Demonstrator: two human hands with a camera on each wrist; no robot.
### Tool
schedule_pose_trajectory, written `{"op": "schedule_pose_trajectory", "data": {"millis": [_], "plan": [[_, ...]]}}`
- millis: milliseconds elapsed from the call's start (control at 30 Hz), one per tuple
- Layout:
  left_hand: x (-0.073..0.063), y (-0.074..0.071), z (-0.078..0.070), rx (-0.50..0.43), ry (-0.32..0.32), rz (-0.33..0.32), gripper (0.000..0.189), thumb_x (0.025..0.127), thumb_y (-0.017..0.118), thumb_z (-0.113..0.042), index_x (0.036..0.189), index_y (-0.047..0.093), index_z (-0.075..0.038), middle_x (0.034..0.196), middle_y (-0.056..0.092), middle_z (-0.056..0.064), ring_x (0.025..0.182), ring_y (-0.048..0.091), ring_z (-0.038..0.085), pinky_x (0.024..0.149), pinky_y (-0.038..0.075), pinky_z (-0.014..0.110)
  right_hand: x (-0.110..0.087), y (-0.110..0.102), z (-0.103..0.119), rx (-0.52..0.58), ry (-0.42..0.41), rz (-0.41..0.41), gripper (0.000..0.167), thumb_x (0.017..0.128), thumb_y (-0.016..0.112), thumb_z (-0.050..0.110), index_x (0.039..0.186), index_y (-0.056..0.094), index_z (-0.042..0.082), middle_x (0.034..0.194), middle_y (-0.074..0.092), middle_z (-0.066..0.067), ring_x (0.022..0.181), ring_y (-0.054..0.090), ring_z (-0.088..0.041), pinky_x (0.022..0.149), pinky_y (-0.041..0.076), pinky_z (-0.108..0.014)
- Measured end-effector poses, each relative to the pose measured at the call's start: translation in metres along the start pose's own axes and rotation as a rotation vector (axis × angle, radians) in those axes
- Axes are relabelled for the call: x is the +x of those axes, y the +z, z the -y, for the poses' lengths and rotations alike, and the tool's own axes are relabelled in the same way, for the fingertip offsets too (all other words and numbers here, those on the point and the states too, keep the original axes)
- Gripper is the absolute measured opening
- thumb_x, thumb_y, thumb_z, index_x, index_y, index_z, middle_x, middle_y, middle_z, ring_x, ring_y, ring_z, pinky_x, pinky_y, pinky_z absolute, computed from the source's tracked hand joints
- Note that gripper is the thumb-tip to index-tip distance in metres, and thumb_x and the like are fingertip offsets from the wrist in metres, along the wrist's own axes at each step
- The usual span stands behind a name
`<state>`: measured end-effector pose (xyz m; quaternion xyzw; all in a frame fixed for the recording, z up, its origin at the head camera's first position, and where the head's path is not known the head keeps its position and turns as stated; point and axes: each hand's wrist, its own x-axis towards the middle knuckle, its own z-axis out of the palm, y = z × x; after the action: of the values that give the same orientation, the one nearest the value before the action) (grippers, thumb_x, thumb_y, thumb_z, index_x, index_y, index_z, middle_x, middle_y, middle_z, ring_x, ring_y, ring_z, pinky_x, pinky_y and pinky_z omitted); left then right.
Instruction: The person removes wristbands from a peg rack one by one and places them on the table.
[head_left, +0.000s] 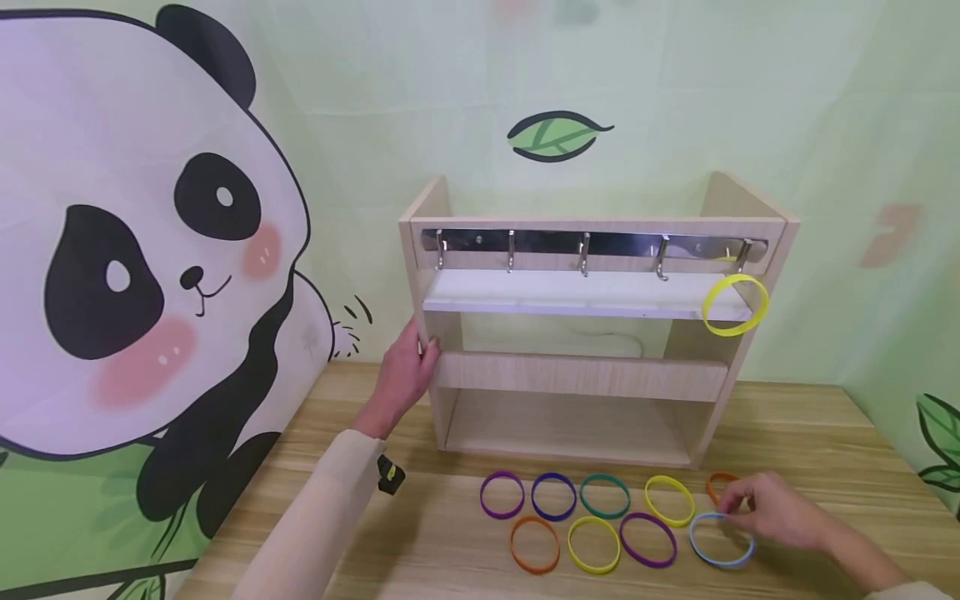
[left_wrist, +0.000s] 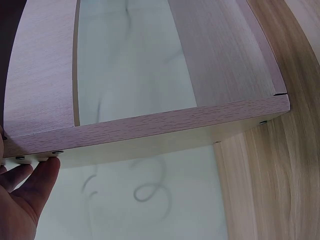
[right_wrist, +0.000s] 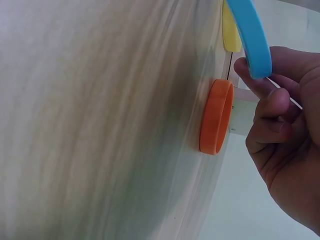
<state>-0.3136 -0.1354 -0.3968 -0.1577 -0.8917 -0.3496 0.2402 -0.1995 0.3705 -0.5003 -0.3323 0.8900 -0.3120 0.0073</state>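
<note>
My right hand (head_left: 776,512) pinches a light blue silicone wristband (right_wrist: 254,45) between thumb and fingers, low over the wooden table. Just behind that hand lies an orange wristband (right_wrist: 212,117), partly hidden by the fingers in the head view. At the left, my left hand (head_left: 405,367) grips the side panel of a wooden shelf unit (head_left: 577,375), its fingers against the panel's outer face (left_wrist: 125,150). A metal hook rail (head_left: 551,242) runs along the unit's upper front. From its rightmost hook hangs a yellow wristband (head_left: 726,333).
Several wristbands lie in two rows before the unit, among them a dark blue one (head_left: 553,518), a green one (head_left: 603,516) and a purple one (head_left: 648,563). A white shelf board (head_left: 570,293) sits below the hooks. Behind stands a light green printed backdrop (head_left: 637,83).
</note>
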Motion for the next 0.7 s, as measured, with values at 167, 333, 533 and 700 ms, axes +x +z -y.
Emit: {"op": "schedule_pose_trajectory", "data": {"millis": [167,333,533,700], "plan": [[0.0,0.001,0.001,-0.01,0.009,-0.005,0.037,0.095,0.045,-0.017,0.13,0.043,-0.004,0.118,0.057,0.018,0.098,0.06,0.03,0.075,0.056,0.044,-0.002,-0.001,-0.001,-0.017,-0.017,-0.004,0.015,0.072,0.076,0.002,0.077,0.069,0.014,0.072,0.062,0.012,0.066,0.052,0.002,0.052,0.046,-0.021],[0.0,0.001,0.001,-0.008,-0.006,0.005,0.037,0.096,0.045,-0.018,0.13,0.042,-0.004,0.119,0.057,0.018,0.098,0.061,0.03,0.074,0.056,0.044,-0.005,-0.002,-0.005,-0.04,-0.02,-0.017,0.017,0.072,0.076,0.002,0.077,0.068,0.016,0.073,0.062,0.014,0.066,0.052,0.003,0.051,0.045,-0.02],[0.0,0.0,0.0,-0.013,-0.014,0.014,0.038,0.096,0.045,-0.018,0.131,0.041,-0.005,0.12,0.056,0.018,0.101,0.06,0.03,0.076,0.056,0.045,-0.006,-0.006,-0.003,-0.029,0.02,-0.014,0.014,0.073,0.075,0.003,0.081,0.069,0.015,0.076,0.063,0.013,0.067,0.053,0.002,0.052,0.046,-0.021],[0.0,0.0,-0.001,-0.018,-0.016,0.013,0.038,0.096,0.045,-0.019,0.131,0.041,-0.005,0.12,0.056,0.018,0.1,0.06,0.031,0.075,0.056,0.044,-0.005,-0.011,-0.001,-0.035,0.06,-0.032,0.01,0.076,0.074,0.007,0.083,0.07,0.013,0.076,0.062,0.014,0.067,0.053,0.0,0.054,0.046,-0.021]]}}
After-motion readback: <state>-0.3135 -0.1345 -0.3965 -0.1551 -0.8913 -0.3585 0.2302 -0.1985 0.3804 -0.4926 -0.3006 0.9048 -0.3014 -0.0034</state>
